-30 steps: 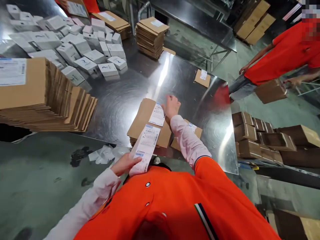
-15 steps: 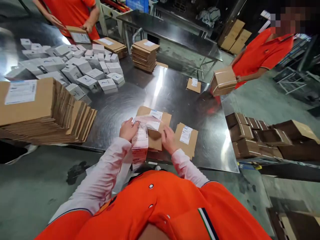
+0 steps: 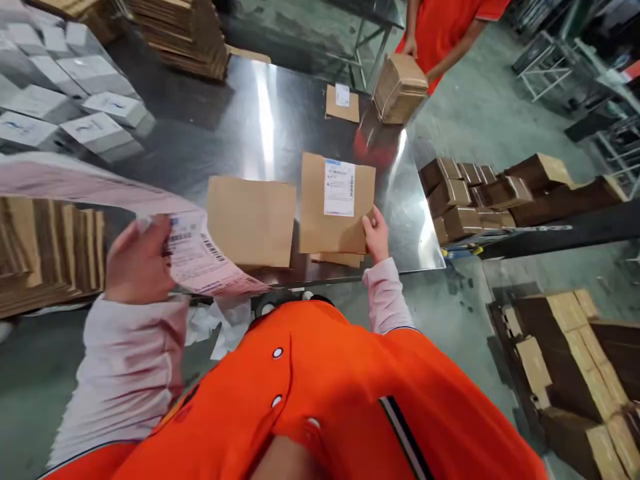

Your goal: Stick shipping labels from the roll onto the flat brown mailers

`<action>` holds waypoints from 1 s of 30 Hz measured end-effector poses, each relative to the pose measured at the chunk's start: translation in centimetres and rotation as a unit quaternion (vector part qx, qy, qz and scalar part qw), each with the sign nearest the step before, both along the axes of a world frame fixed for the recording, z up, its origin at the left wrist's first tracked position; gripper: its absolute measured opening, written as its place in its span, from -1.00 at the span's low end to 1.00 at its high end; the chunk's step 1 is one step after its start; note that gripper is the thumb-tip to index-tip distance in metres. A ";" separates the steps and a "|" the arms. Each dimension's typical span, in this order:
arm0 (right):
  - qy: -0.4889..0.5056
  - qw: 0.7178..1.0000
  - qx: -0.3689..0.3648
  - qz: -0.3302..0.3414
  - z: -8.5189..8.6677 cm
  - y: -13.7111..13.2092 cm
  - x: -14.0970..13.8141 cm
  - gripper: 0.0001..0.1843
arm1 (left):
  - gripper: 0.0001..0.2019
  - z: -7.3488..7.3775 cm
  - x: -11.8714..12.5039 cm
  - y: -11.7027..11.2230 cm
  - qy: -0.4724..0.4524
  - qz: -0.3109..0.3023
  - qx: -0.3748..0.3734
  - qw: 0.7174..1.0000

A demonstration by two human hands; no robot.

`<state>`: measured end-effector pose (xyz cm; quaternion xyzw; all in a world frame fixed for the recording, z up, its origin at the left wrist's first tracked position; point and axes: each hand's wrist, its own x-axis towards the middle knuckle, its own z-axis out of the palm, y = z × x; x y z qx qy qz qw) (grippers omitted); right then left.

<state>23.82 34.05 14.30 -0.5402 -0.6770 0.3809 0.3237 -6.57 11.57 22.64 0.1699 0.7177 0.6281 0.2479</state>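
My left hand (image 3: 137, 260) is raised near the camera and closed on a strip of printed shipping labels (image 3: 200, 257), which trails off to the left. My right hand (image 3: 376, 233) grips the near right corner of a flat cardboard box with a white label (image 3: 336, 203), lying on a small pile at the steel table's (image 3: 260, 113) front edge. A plain flat cardboard box (image 3: 251, 220) lies just left of it, between my hands.
White product boxes (image 3: 95, 113) fill the table's far left; stacks of flat cartons (image 3: 45, 250) stand at the left and at the back. A co-worker in orange holds a carton bundle (image 3: 400, 87) at the far right corner. Brown boxes (image 3: 480, 193) sit on the floor at right.
My left hand has lifted the label strip up and to the left. My right hand has slid the labelled flat box to the right, uncovering a plain one. The view has tilted down.
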 end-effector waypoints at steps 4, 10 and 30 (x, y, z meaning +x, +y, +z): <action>-0.094 0.993 -0.022 0.074 0.6 -2.1 -1.8 -0.08 | -0.72 -1.8 3.5 0.0 -0.049 0.051 -0.018 0.997; 0.203 0.932 -0.122 0.275 0.0 -11.3 -11.6 -0.45 | -0.53 -4.0 7.0 0.5 -0.030 -0.116 -0.080 0.990; -0.079 0.952 0.062 0.289 3.2 -1.0 -19.6 -0.81 | -0.49 -7.5 4.4 0.7 -0.277 -0.189 -0.044 0.941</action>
